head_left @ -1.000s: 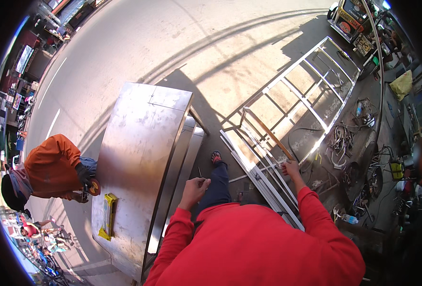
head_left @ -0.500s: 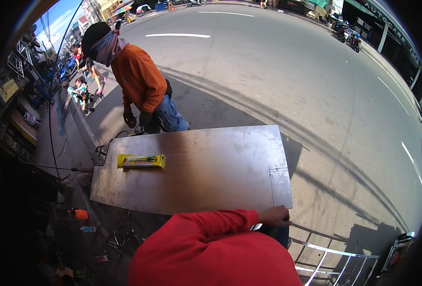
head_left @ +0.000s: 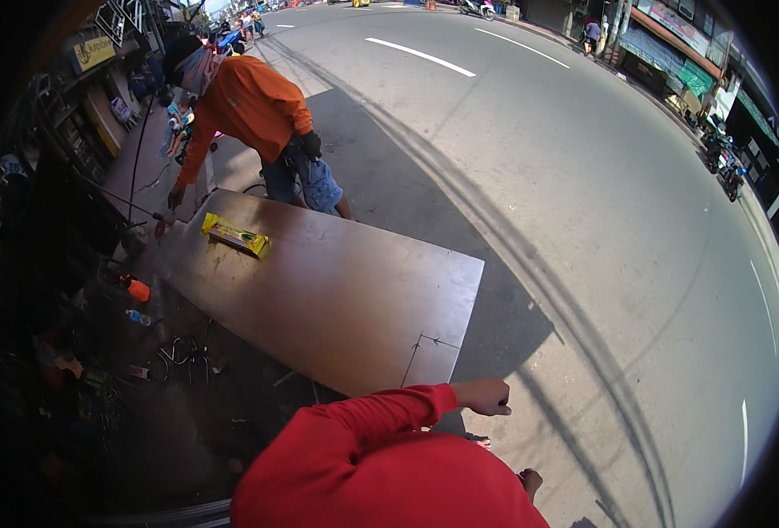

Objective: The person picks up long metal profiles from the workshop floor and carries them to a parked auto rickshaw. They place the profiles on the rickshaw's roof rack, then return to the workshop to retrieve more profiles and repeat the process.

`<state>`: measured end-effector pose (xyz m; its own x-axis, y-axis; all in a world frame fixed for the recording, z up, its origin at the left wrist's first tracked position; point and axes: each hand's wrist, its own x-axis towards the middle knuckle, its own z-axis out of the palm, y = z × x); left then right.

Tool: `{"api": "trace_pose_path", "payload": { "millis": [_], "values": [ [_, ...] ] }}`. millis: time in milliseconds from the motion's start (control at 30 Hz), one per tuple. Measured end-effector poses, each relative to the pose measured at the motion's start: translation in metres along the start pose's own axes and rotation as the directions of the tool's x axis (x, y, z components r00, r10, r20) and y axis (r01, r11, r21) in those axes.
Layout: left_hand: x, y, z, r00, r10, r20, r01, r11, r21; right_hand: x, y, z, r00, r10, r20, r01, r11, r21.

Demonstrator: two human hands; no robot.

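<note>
My left hand [head_left: 484, 397] reaches across in a red sleeve and hangs just past the near right corner of a metal sheet [head_left: 345, 282]. Its fingers are curled closed, and whatever they may hold is hidden. Low beside my red shirt, my right hand [head_left: 531, 480] shows only in part; its fingers are hard to make out. Pencil-like lines with arrow marks run on the sheet near its right end. A yellow packet [head_left: 236, 236] lies toward the sheet's far left.
A co-worker in an orange top [head_left: 253, 106] bends over the far left corner, one hand by a thin rod. On the ground at left are an orange object [head_left: 135, 288], a plastic bottle [head_left: 138, 317] and bent metal pieces [head_left: 184, 352]. The road [head_left: 539, 150] curves along the right.
My view has turned, so the sheet looks slanted and a white metal frame has left the picture. My left hand has come off the sheet's corner. The co-worker now reaches down toward the left.
</note>
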<state>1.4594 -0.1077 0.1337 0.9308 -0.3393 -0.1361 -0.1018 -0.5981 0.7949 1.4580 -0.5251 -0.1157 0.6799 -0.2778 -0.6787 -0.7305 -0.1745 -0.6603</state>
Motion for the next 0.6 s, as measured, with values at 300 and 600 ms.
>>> {"api": "trace_pose_path", "payload": {
  "millis": [300, 600],
  "values": [
    [0.184, 0.117, 0.086, 0.945, -0.018, 0.328, -0.024, 0.992, 0.124, 0.040, -0.065, -0.229, 0.992, 0.053, -0.117, -0.033, 0.985, 0.169],
    [0.393, 0.204, 0.202, 0.895, 0.174, 0.411, -0.238, 0.965, 0.111, -0.074, 0.077, -0.374, 0.705, 0.343, -0.621, -0.406, 0.913, 0.043]
  ]
}}
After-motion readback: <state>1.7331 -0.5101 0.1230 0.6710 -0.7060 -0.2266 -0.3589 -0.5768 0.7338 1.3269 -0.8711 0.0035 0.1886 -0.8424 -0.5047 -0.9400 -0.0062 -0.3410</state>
